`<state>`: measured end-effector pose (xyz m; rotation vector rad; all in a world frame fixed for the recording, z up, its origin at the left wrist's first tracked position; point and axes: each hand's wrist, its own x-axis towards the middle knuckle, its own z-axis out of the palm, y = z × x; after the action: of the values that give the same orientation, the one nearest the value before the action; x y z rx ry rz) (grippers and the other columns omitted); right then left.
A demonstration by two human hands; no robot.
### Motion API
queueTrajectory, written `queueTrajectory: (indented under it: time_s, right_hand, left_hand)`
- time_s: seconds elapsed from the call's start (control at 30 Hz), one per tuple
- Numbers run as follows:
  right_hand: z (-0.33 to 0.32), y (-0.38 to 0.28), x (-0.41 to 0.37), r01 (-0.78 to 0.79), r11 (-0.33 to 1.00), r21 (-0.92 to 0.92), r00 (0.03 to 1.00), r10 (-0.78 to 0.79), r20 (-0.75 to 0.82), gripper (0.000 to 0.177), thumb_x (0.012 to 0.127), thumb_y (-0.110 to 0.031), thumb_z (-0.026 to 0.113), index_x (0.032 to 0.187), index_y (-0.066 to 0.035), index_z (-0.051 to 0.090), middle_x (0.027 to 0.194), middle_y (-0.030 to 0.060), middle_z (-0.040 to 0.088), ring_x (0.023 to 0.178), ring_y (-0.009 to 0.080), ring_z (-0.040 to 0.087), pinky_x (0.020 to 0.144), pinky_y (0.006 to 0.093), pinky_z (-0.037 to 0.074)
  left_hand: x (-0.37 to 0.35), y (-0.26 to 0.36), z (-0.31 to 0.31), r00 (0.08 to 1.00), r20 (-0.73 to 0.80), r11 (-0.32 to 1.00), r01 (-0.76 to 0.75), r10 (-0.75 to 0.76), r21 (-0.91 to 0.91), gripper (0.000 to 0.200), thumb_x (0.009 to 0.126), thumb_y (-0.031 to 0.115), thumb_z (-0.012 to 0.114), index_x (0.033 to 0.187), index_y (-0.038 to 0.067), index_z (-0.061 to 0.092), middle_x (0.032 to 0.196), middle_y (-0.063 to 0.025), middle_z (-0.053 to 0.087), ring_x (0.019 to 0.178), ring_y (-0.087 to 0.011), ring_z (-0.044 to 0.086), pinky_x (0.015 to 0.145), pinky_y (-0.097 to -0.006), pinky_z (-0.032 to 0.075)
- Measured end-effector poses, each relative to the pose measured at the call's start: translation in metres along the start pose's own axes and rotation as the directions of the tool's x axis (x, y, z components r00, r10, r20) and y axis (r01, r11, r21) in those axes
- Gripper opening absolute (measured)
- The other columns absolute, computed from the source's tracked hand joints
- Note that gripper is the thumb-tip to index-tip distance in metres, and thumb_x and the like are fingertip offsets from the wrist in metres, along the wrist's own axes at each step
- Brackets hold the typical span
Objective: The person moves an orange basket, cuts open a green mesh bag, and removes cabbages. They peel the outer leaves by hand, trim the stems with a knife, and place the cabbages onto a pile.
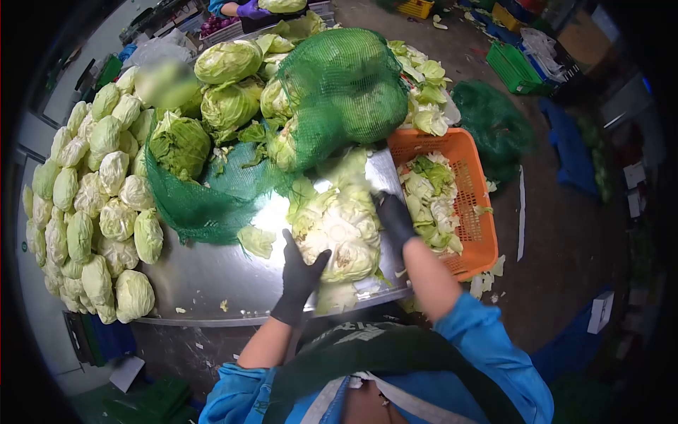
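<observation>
A pale green cabbage (341, 230) lies on the metal table in front of me, its cut stem end facing up and loose outer leaves around it. My left hand (302, 274), in a dark glove, holds its lower left side, with the thumb over the cabbage and the fingers along its edge. At the upper right side, my right hand (395, 219), also gloved, presses against the cabbage with bent fingers; their tips are partly hidden. A loose leaf (257, 241) rests left of the cabbage. Just beyond, a green mesh bag (346, 92) holds several whole cabbages.
Trimmed cabbages (90, 194) are piled along the left of the metal table (205, 283). An orange crate (482, 212) with leaf scraps stands on the right. Green netting (494, 127) lies beyond it. Another person's purple-gloved hand (252, 10) is at the far side.
</observation>
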<state>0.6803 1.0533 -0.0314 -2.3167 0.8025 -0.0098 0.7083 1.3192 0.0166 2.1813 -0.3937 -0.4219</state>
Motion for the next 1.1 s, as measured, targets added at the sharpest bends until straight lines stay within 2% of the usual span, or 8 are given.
queueTrajectory:
  time_s: [0.13, 0.17, 0.3, 0.43, 0.47, 0.57, 0.63, 1.1]
  right_hand:
    - [-0.004, -0.006, 0.001, -0.025, 0.999, -0.022, 0.999, 0.024, -0.039, 0.042, 0.080, -0.041, 0.058, 0.093, -0.002, 0.063, 0.089, 0.0209, 0.064, 0.090, 0.0340, 0.061, 0.077, 0.0401, 0.047]
    - [0.004, 0.006, -0.016, -0.034, 0.999, -0.022, 0.999, 0.034, -0.022, 0.042, 0.080, -0.041, 0.058, 0.093, -0.002, 0.063, 0.089, 0.0209, 0.064, 0.090, 0.0340, 0.061, 0.077, 0.0401, 0.047]
    - [-0.024, 0.144, 0.013, -0.381, 0.871, 0.310, 0.908, 0.415, -0.052, 0.062, 0.069, -0.040, 0.073, 0.113, 0.000, 0.055, 0.101, 0.0213, 0.062, 0.095, 0.0351, 0.059, 0.080, 0.0388, 0.046]
    - [-0.086, 0.089, -0.053, -0.184, 0.980, -0.079, 0.849, 0.118, -0.515, 0.055, 0.075, -0.038, 0.069, 0.109, 0.003, 0.053, 0.099, 0.0281, 0.059, 0.091, 0.0373, 0.059, 0.075, 0.0419, 0.046]
    - [-0.089, 0.067, -0.058, -0.358, 0.934, 0.007, 0.905, 0.348, -0.243, 0.048, 0.080, -0.038, 0.064, 0.103, 0.003, 0.053, 0.103, 0.0269, 0.057, 0.093, 0.0360, 0.057, 0.076, 0.0400, 0.045]
    - [0.013, 0.073, -0.080, 0.056, 0.832, 0.552, 0.986, 0.041, -0.162, 0.029, 0.091, -0.023, 0.041, 0.109, -0.002, 0.051, 0.092, 0.0215, 0.059, 0.087, 0.0394, 0.057, 0.071, 0.0445, 0.045]
    - [-0.009, -0.009, -0.111, 0.248, 0.954, 0.165, 0.967, -0.234, -0.103, 0.049, 0.092, -0.024, 0.044, 0.137, -0.011, 0.031, 0.089, 0.0190, 0.054, 0.076, 0.0340, 0.057, 0.062, 0.0438, 0.045]
    - [0.035, -0.062, -0.083, 0.116, 0.988, -0.099, 0.992, -0.120, -0.038, 0.063, 0.090, -0.029, 0.046, 0.142, -0.009, 0.016, 0.088, 0.0181, 0.052, 0.062, 0.0356, 0.058, 0.052, 0.0448, 0.047]
  left_hand:
    - [0.012, -0.070, -0.006, 0.950, 0.056, 0.949, -0.300, 0.306, -0.091, 0.105, 0.070, 0.020, 0.074, 0.142, 0.000, 0.000, 0.137, -0.0212, 0.033, 0.118, -0.0287, 0.043, 0.094, -0.0368, 0.038]
    - [0.013, -0.046, -0.026, 0.971, 0.238, 0.946, 0.062, 0.017, -0.318, 0.097, 0.072, 0.017, 0.072, 0.142, 0.001, 0.007, 0.135, -0.0181, 0.039, 0.116, -0.0242, 0.045, 0.095, -0.0338, 0.038]
    - [0.089, -0.123, -0.048, 0.950, 0.197, 0.920, -0.160, 0.242, -0.359, 0.066, 0.078, 0.007, 0.062, 0.137, 0.001, 0.032, 0.128, -0.0119, 0.049, 0.112, -0.0179, 0.048, 0.096, -0.0299, 0.037]
    - [0.084, -0.022, -0.057, 0.993, 0.115, 0.925, 0.059, -0.017, -0.375, 0.094, 0.071, 0.032, 0.075, 0.140, 0.001, 0.019, 0.140, -0.0259, 0.025, 0.124, -0.0317, 0.038, 0.100, -0.0442, 0.034]
    - [0.086, -0.055, -0.037, 0.975, 0.075, 0.853, -0.221, 0.211, 0.473, 0.121, 0.056, 0.052, 0.079, 0.141, 0.002, 0.009, 0.140, -0.0318, 0.017, 0.128, -0.0420, 0.027, 0.100, -0.0522, 0.031]
    - [0.063, 0.002, -0.031, 0.987, 0.048, 0.856, -0.159, 0.155, 0.492, 0.131, 0.046, 0.062, 0.078, 0.141, 0.002, 0.010, 0.142, -0.0292, 0.013, 0.129, -0.0437, 0.020, 0.098, -0.0560, 0.030]
    - [0.064, 0.023, -0.029, 0.991, 0.065, 0.834, -0.133, 0.117, 0.535, 0.132, 0.046, 0.063, 0.077, 0.141, 0.002, 0.010, 0.143, -0.0276, 0.011, 0.128, -0.0424, 0.022, 0.095, -0.0583, 0.032]
    - [0.054, 0.054, -0.016, 0.998, 0.031, 0.760, -0.059, 0.052, 0.647, 0.131, 0.044, 0.062, 0.078, 0.139, 0.000, 0.012, 0.142, -0.0243, 0.017, 0.126, -0.0441, 0.024, 0.090, -0.0625, 0.033]
